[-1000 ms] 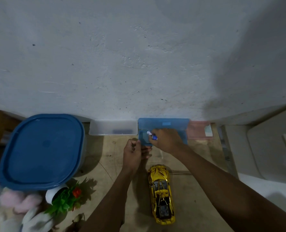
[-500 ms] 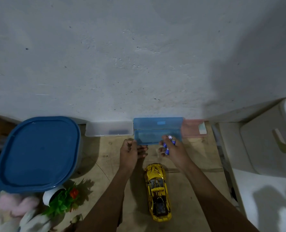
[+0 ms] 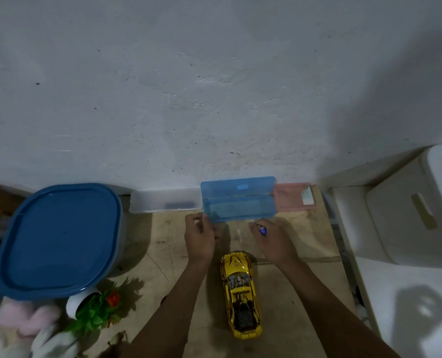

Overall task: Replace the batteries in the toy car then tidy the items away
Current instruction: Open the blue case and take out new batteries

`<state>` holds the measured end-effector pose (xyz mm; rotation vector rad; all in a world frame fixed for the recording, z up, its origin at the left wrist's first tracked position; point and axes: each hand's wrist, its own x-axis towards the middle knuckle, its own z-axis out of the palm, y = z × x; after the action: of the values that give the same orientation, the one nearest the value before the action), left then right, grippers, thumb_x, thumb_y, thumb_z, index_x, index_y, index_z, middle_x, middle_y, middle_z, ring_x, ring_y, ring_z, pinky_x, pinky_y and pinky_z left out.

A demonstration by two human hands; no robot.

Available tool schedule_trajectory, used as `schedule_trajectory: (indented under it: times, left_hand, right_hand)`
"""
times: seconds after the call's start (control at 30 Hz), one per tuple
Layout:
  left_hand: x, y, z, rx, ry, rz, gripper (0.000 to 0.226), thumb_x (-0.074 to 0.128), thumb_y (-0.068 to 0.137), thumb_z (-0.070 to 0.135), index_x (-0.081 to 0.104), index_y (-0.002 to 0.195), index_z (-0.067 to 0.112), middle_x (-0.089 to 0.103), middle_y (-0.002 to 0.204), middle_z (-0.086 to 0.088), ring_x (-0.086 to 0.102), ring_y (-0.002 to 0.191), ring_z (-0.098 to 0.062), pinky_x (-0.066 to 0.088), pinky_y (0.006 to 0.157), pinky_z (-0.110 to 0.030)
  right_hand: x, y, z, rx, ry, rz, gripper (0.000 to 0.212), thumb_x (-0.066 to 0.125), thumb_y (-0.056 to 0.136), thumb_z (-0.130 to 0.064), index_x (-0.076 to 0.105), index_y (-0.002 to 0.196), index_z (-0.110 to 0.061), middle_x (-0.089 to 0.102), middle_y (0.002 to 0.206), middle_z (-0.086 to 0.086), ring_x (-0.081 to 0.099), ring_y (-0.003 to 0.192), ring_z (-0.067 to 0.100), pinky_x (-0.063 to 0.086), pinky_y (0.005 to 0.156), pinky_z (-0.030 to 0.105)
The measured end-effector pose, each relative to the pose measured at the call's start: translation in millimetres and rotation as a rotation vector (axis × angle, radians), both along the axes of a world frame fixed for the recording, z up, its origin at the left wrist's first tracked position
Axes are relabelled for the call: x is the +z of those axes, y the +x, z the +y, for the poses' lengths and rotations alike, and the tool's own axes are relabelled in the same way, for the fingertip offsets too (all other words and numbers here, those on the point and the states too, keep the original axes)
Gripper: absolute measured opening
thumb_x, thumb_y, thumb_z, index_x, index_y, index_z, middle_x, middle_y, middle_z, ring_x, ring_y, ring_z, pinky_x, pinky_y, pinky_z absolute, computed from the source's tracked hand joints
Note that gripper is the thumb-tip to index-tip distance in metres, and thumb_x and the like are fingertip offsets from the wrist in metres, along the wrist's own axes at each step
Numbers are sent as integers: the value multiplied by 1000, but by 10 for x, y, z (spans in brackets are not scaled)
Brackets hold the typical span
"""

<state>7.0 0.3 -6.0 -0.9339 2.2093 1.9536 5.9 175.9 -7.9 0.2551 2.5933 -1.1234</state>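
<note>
A shiny gold toy car point(image 3: 241, 290) lies on the wooden table point(image 3: 300, 301), nose pointing at the wall. Beyond it a blue translucent case point(image 3: 238, 206) stands open, its lid leaning against the wall. My left hand point(image 3: 200, 240) grips the case's left front corner. My right hand point(image 3: 272, 240) is just in front of the case's right end, fingers curled around small blue batteries point(image 3: 262, 229). How many batteries it holds I cannot tell.
A clear case point(image 3: 164, 204) sits left of the blue one and a pink case point(image 3: 293, 197) right of it, both against the wall. A big blue-lidded bin point(image 3: 57, 240), a potted plant point(image 3: 95, 310) and soft toys stand left. A white appliance point(image 3: 400, 215) is right.
My right hand has drawn back out of the blue case toward me and to the right, carrying the batteries. My left hand has stayed on the case's corner.
</note>
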Motion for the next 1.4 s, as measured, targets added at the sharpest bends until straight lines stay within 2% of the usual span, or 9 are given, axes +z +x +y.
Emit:
schedule_trajectory:
  times: [0.1, 0.23, 0.37, 0.5, 0.73, 0.83, 0.97, 1.2, 1.4]
  left_hand:
    - [159, 14, 68, -115, -448, 203, 24, 62, 98, 28, 52, 114, 13, 59, 97, 3, 62, 96, -19, 46, 67, -11]
    - [180, -230, 50, -366, -904, 274, 62, 70, 88, 45, 49, 136, 13, 45, 143, -18, 43, 127, -32, 42, 100, -46]
    - [220, -469, 19, -647, -1059, 175, 96, 70, 76, 66, 34, 152, 18, 29, 156, -19, 34, 136, -38, 34, 106, -55]
    - [166, -534, -55, -774, -1155, 120, 106, 74, 66, 69, 34, 151, 19, 37, 150, -14, 41, 129, -35, 38, 99, -53]
    - [145, -552, -92, -803, -1237, 215, 79, 91, 60, 44, 61, 126, 13, 54, 129, -21, 51, 116, -38, 44, 93, -53]
    - [106, -417, -76, -881, -1277, 210, 50, 73, 86, 40, 62, 129, 17, 46, 145, -18, 42, 135, -37, 34, 107, -56]
    - [21, -280, -100, -922, -1191, 152, 48, 40, 106, 36, 41, 151, 18, 33, 158, -14, 26, 148, -31, 20, 118, -49]
    - [-24, -294, -100, -934, -1197, 155, 46, 64, 96, 20, 55, 140, 11, 48, 147, -23, 44, 138, -38, 39, 109, -48]
    - [-58, -329, -56, -884, -1218, 195, 45, 89, 72, 15, 74, 115, 10, 67, 120, -22, 66, 112, -39, 55, 91, -48]
  right_hand:
    - [-43, -31, -2, 154, 265, -1, 27, 50, 95, -48, 63, 104, -26, 68, 89, -2, 62, 80, 17, 47, 68, 28]
    - [-59, -106, -2, 206, 320, 52, 27, 53, 94, -47, 62, 111, -27, 69, 99, 0, 64, 88, 20, 50, 71, 30]
    - [-51, -124, -1, 192, 304, 40, 29, 56, 93, -47, 60, 112, -27, 68, 104, 1, 63, 93, 22, 48, 73, 31]
    - [-48, -118, -17, 172, 258, 47, 33, 60, 92, -41, 60, 119, -24, 65, 114, 2, 61, 101, 23, 47, 78, 31]
    - [-20, -142, 22, 205, 217, 73, 38, 65, 91, -27, 59, 127, -18, 58, 123, 7, 57, 109, 25, 46, 84, 32]
    - [-20, -136, 43, 180, 177, 91, 39, 66, 90, -20, 60, 127, -14, 58, 122, 9, 56, 110, 24, 45, 87, 31]
    - [2, -93, 57, 134, 146, 102, 40, 67, 90, -17, 59, 129, -16, 58, 122, 7, 55, 112, 21, 44, 90, 28]
    - [15, -44, 150, 70, 87, 101, 31, 75, 82, -17, 61, 109, -13, 57, 111, 4, 54, 94, 13, 42, 75, 22]
    - [-36, -46, 254, 158, 151, 131, 19, 76, 81, -23, 74, 96, -12, 60, 119, 4, 57, 102, 15, 46, 79, 22]
